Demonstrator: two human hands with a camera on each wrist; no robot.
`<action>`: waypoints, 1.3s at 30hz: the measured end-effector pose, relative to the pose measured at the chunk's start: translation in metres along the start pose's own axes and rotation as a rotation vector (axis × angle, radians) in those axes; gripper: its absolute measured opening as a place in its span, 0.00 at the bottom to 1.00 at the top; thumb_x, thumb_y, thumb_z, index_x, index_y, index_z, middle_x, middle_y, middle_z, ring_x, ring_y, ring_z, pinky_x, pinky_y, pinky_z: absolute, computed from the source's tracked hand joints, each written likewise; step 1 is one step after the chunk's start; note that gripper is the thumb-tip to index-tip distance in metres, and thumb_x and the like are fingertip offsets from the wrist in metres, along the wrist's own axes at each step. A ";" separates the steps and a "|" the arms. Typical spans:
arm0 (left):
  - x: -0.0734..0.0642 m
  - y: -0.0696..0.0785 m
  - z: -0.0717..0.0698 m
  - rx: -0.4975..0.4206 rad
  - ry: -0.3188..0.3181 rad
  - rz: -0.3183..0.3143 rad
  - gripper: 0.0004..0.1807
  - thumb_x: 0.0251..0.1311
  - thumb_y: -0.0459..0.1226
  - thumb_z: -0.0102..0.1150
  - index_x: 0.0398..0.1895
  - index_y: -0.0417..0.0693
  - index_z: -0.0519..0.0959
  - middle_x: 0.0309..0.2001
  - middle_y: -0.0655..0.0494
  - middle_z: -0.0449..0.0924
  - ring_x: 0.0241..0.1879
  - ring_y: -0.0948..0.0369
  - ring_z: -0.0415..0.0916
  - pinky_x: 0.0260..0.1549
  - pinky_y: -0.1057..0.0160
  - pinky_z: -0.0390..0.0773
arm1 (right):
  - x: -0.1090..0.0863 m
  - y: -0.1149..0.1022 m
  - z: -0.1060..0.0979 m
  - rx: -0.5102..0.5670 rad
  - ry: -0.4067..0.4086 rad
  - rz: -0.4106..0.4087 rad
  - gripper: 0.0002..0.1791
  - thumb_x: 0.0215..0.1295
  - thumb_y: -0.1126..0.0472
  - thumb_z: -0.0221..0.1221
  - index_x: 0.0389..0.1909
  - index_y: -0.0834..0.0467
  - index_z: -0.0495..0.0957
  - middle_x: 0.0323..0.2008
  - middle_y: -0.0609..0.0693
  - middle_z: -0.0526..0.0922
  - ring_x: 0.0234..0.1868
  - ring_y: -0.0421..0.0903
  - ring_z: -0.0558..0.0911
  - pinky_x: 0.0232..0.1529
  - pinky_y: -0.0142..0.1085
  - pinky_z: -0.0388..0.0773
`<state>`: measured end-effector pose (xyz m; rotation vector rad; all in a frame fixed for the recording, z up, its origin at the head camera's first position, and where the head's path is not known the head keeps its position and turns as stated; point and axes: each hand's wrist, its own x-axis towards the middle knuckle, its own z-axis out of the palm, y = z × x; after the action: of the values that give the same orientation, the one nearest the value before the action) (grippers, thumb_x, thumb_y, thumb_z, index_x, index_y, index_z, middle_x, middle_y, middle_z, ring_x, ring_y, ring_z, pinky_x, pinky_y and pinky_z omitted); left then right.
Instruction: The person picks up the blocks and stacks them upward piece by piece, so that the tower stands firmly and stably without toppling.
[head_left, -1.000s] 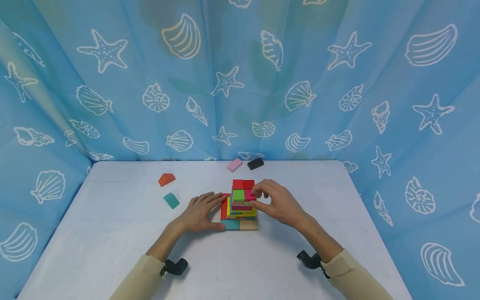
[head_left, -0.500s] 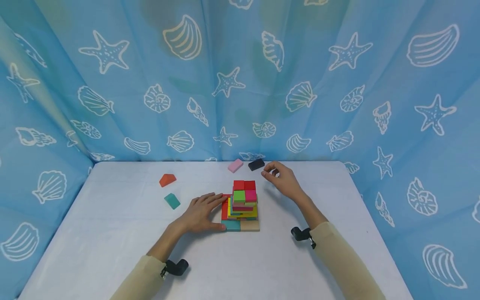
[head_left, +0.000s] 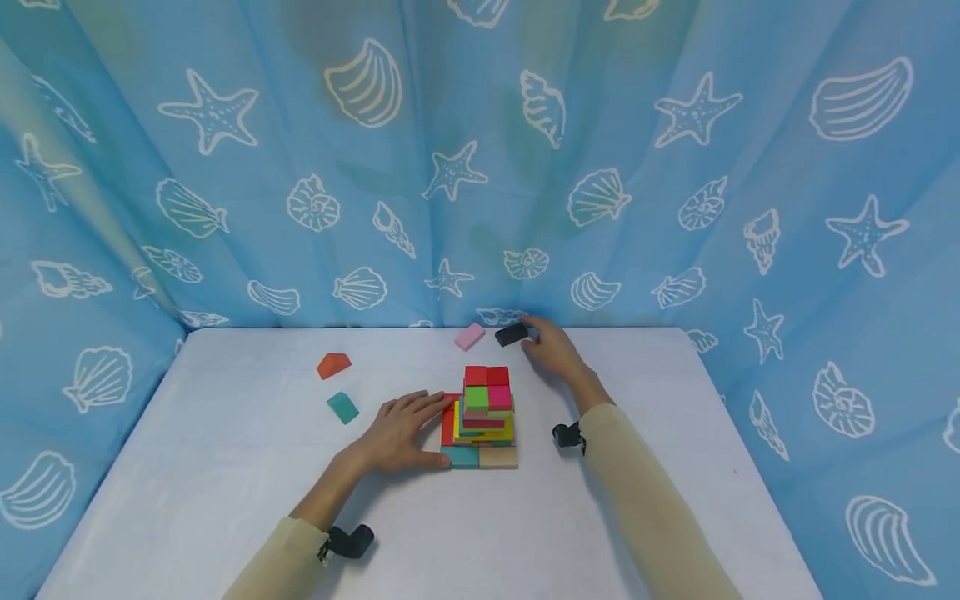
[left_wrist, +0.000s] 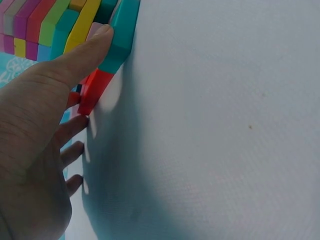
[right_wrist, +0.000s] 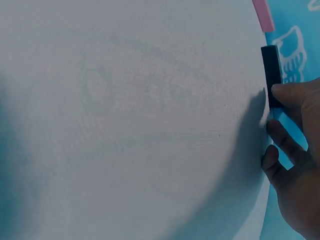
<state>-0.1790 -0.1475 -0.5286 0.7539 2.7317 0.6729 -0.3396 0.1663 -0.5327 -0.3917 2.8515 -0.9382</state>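
A stepped tower of colored wooden blocks point(head_left: 487, 398) stands mid-table on a flat base layer with red, teal and tan pieces. My left hand point(head_left: 401, 433) rests against its left side, fingers fairly straight. In the left wrist view the thumb point(left_wrist: 92, 52) lies against the teal base block point(left_wrist: 122, 37), near a red one point(left_wrist: 96, 90). At the back edge my right hand point(head_left: 555, 346) has thumb and index finger around the right end of a black block point(head_left: 511, 335). The right wrist view shows the thumb on the black block's face, other fingers loosely curled.
A pink block point(head_left: 470, 336) lies left of the black one near the table's back edge. Farther left lie an orange angular block point(head_left: 333, 365) and a teal block point(head_left: 342, 407). A blue seashell curtain point(head_left: 450, 208) hangs right behind the white table point(head_left: 225, 483).
My right hand has left the tower's top and moved back to the black block, its thumb and index finger now at that block's right end. My left hand stays beside the tower.
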 end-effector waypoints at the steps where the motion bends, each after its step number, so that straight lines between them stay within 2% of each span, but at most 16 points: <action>1: 0.000 0.000 0.000 0.002 0.000 -0.001 0.56 0.49 0.63 0.71 0.80 0.64 0.55 0.77 0.55 0.58 0.77 0.48 0.50 0.69 0.35 0.54 | 0.001 -0.002 0.000 -0.030 -0.011 -0.006 0.31 0.71 0.62 0.59 0.74 0.56 0.65 0.73 0.55 0.67 0.70 0.56 0.70 0.70 0.49 0.66; 4: 0.000 -0.002 0.001 0.016 0.003 -0.011 0.56 0.48 0.63 0.71 0.80 0.65 0.55 0.78 0.56 0.58 0.77 0.49 0.50 0.69 0.36 0.55 | 0.003 -0.010 0.000 -0.124 -0.027 -0.025 0.30 0.70 0.62 0.60 0.72 0.57 0.67 0.72 0.56 0.68 0.74 0.55 0.64 0.73 0.50 0.62; 6: 0.001 -0.002 0.002 0.015 0.004 -0.012 0.56 0.48 0.63 0.71 0.80 0.66 0.55 0.78 0.56 0.58 0.77 0.49 0.50 0.69 0.36 0.55 | 0.002 -0.012 0.001 -0.182 -0.027 -0.032 0.28 0.70 0.60 0.62 0.69 0.58 0.72 0.68 0.56 0.72 0.71 0.55 0.68 0.71 0.49 0.64; 9: 0.002 -0.002 0.004 0.016 0.006 -0.008 0.56 0.48 0.63 0.71 0.80 0.65 0.55 0.78 0.56 0.58 0.77 0.49 0.50 0.69 0.36 0.55 | -0.004 -0.013 0.001 -0.208 -0.023 -0.025 0.24 0.68 0.56 0.65 0.63 0.59 0.77 0.61 0.57 0.76 0.64 0.55 0.74 0.67 0.50 0.69; 12: 0.003 -0.001 0.005 0.019 0.004 -0.004 0.56 0.48 0.63 0.71 0.80 0.64 0.55 0.78 0.57 0.58 0.77 0.49 0.50 0.69 0.36 0.55 | -0.013 -0.013 -0.004 -0.163 -0.012 -0.009 0.23 0.67 0.53 0.66 0.59 0.58 0.79 0.56 0.55 0.77 0.57 0.53 0.76 0.63 0.48 0.74; 15: 0.002 0.000 0.006 0.018 0.007 -0.004 0.56 0.47 0.63 0.71 0.80 0.64 0.55 0.77 0.57 0.58 0.77 0.49 0.51 0.69 0.35 0.55 | -0.026 -0.019 -0.018 -0.077 0.017 -0.038 0.23 0.66 0.51 0.66 0.59 0.56 0.80 0.53 0.53 0.79 0.49 0.51 0.77 0.52 0.45 0.79; 18: 0.002 0.000 0.006 0.022 0.004 -0.012 0.56 0.47 0.63 0.71 0.80 0.66 0.55 0.77 0.57 0.58 0.77 0.49 0.51 0.69 0.36 0.55 | -0.042 -0.035 -0.038 0.002 0.046 -0.115 0.23 0.66 0.50 0.66 0.59 0.55 0.80 0.50 0.52 0.79 0.43 0.49 0.76 0.40 0.41 0.79; 20: 0.001 -0.001 0.005 0.025 0.003 -0.012 0.56 0.48 0.63 0.71 0.80 0.66 0.55 0.78 0.57 0.58 0.77 0.49 0.51 0.69 0.36 0.55 | -0.056 -0.050 -0.051 0.040 0.054 -0.167 0.24 0.65 0.49 0.66 0.60 0.53 0.80 0.49 0.51 0.79 0.43 0.48 0.75 0.36 0.39 0.79; 25: 0.001 -0.002 0.003 0.023 0.013 -0.002 0.56 0.47 0.62 0.72 0.80 0.65 0.55 0.77 0.56 0.58 0.77 0.49 0.51 0.69 0.36 0.55 | -0.090 -0.086 -0.075 0.082 0.025 -0.314 0.24 0.63 0.46 0.68 0.58 0.49 0.81 0.47 0.46 0.78 0.44 0.45 0.76 0.38 0.38 0.78; 28: 0.001 -0.002 0.002 0.023 0.012 -0.009 0.56 0.47 0.63 0.72 0.80 0.65 0.55 0.77 0.56 0.58 0.77 0.49 0.50 0.69 0.36 0.55 | -0.104 -0.101 -0.082 0.093 -0.018 -0.364 0.23 0.62 0.45 0.69 0.56 0.47 0.82 0.45 0.43 0.77 0.43 0.45 0.76 0.37 0.39 0.78; 33: 0.002 -0.002 0.002 0.020 0.002 -0.015 0.56 0.48 0.64 0.71 0.80 0.67 0.54 0.78 0.56 0.57 0.77 0.49 0.49 0.70 0.36 0.54 | -0.112 -0.108 -0.081 0.071 -0.091 -0.384 0.21 0.62 0.46 0.69 0.55 0.46 0.82 0.45 0.42 0.78 0.43 0.44 0.75 0.36 0.38 0.78; 39: 0.001 -0.002 0.002 0.018 0.011 0.010 0.55 0.49 0.64 0.69 0.80 0.63 0.56 0.77 0.55 0.59 0.77 0.48 0.51 0.69 0.35 0.55 | -0.111 -0.108 -0.077 0.052 -0.140 -0.383 0.21 0.62 0.47 0.69 0.55 0.47 0.83 0.45 0.41 0.80 0.44 0.44 0.76 0.36 0.36 0.78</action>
<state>-0.1803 -0.1475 -0.5319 0.7707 2.7486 0.6576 -0.2246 0.1571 -0.4038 -0.9819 2.6666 -0.9930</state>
